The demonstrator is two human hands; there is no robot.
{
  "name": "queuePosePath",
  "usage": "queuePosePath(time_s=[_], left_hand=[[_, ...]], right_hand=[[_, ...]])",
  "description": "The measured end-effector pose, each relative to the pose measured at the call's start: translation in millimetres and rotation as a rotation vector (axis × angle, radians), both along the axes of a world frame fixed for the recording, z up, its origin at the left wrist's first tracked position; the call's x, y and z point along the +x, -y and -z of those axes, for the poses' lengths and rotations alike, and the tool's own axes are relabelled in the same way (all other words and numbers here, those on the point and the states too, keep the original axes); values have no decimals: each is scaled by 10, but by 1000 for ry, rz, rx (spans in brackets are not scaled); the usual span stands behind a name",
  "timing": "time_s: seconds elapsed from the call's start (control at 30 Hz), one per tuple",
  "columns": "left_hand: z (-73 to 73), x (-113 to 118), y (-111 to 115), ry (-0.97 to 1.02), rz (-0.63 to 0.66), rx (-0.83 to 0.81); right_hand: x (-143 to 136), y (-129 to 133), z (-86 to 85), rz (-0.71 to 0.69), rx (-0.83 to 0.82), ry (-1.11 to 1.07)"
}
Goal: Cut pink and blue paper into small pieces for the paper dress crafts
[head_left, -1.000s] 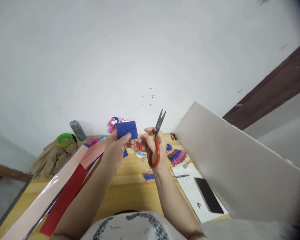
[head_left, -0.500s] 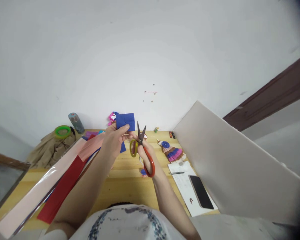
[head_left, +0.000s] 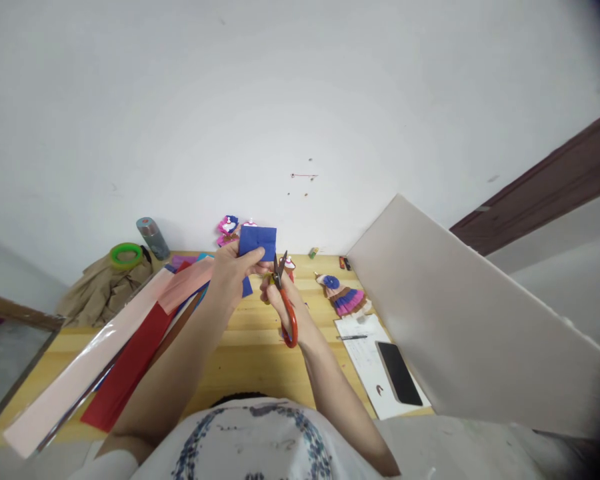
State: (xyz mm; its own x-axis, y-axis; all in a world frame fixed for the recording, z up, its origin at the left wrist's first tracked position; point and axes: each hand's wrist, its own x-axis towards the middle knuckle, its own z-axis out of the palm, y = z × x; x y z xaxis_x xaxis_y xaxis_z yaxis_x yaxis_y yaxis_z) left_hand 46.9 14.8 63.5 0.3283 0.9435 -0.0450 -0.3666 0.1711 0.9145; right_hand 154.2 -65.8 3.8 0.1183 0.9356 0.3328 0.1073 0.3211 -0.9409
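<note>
My left hand grips a folded square of blue paper, its thumb lying across the lower part. My right hand has its fingers through the handles of red-handled scissors. The scissor blades are parted and point up, right beside the lower right edge of the blue paper. Another blue piece shows behind my left hand. Small paper dress figures in pink and blue stand behind the hands against the wall.
At left lie long pink and red paper strips, a green tape ring on brown cloth, and a bottle. At right are a ruffled paper dress, a pen, white paper and a phone, beside a white board.
The scissors have come closer to the blue paper and turned, their blades now less far apart. The camera view has shifted slightly.
</note>
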Motion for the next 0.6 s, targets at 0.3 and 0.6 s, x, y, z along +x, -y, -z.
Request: queuePosePath(time_s=[0.3,0.6], left_hand=[[-30,-1,21,32,60,15],[21,17,-7,-69,17,63]], right_hand=[[70,-12,-100,38,-22,184],[74,10,-125,44,-80,197]])
